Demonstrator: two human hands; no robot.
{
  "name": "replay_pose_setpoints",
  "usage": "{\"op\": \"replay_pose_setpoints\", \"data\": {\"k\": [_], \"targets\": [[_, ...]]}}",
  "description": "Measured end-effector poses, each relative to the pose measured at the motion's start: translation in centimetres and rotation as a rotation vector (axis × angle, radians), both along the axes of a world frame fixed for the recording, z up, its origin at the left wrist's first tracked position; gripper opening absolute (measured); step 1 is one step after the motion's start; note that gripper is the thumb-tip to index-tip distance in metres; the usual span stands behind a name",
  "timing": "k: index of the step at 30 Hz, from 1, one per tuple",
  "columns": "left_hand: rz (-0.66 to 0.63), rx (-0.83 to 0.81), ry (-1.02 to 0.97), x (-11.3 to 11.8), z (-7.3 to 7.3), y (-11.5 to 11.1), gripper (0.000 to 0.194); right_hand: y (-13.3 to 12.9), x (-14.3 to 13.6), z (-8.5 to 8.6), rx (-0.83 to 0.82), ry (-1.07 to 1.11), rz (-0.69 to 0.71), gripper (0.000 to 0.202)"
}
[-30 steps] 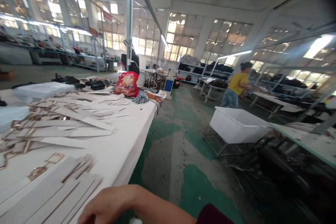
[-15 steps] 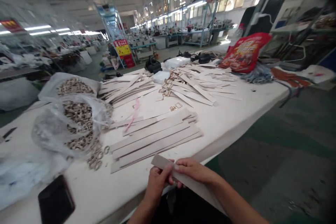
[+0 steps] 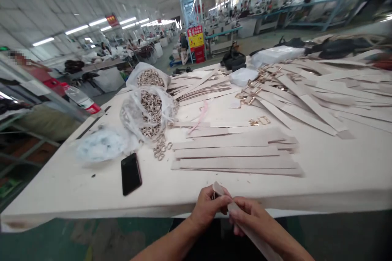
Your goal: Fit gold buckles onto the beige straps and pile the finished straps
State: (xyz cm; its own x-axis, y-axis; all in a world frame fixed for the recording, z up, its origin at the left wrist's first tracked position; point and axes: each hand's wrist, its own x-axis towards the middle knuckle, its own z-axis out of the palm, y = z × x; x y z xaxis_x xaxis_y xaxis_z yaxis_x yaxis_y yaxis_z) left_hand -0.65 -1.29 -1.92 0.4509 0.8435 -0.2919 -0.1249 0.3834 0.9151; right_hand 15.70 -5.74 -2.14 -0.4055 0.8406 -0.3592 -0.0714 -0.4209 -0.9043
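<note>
Both my hands are at the table's front edge, closed on one pale beige strap [image 3: 255, 238]. My left hand [image 3: 207, 206] pinches it near its upper end, with the thumb on top. Close beside it, my right hand [image 3: 252, 214] grips the strap a little lower down, and the rest trails toward the bottom of the view. Just beyond my hands lie flat beige strips [image 3: 232, 161], side by side in a row. Small looped rings [image 3: 159, 151] spill from a clear plastic bag [image 3: 127, 110] to the left of the strips.
A black phone [image 3: 131, 174] lies at the left front, near a crumpled bluish plastic bag [image 3: 101, 147]. Gold buckles [image 3: 259, 121] sit behind the strips. More straps [image 3: 306, 106] are heaped at the right. A bottle [image 3: 81, 98] stands beyond the table's left edge.
My view has swung to the left, so the phone and bags appear farther right. The held strap's upper end now looks narrower and turned edge-on; both hands still grip it.
</note>
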Motion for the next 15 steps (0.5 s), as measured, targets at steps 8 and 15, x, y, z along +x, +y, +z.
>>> {"op": "replay_pose_setpoints", "data": {"k": [8,15], "targets": [[-0.016,0.078,0.107,-2.3,1.9,2.6,0.039,1.6,-2.0,1.1,0.47,-0.616,-0.201,0.038],[0.228,0.71,1.158,-13.9,4.0,15.2,0.025,3.1,0.1,-1.5,0.485,-0.71,-0.258,0.044]]}}
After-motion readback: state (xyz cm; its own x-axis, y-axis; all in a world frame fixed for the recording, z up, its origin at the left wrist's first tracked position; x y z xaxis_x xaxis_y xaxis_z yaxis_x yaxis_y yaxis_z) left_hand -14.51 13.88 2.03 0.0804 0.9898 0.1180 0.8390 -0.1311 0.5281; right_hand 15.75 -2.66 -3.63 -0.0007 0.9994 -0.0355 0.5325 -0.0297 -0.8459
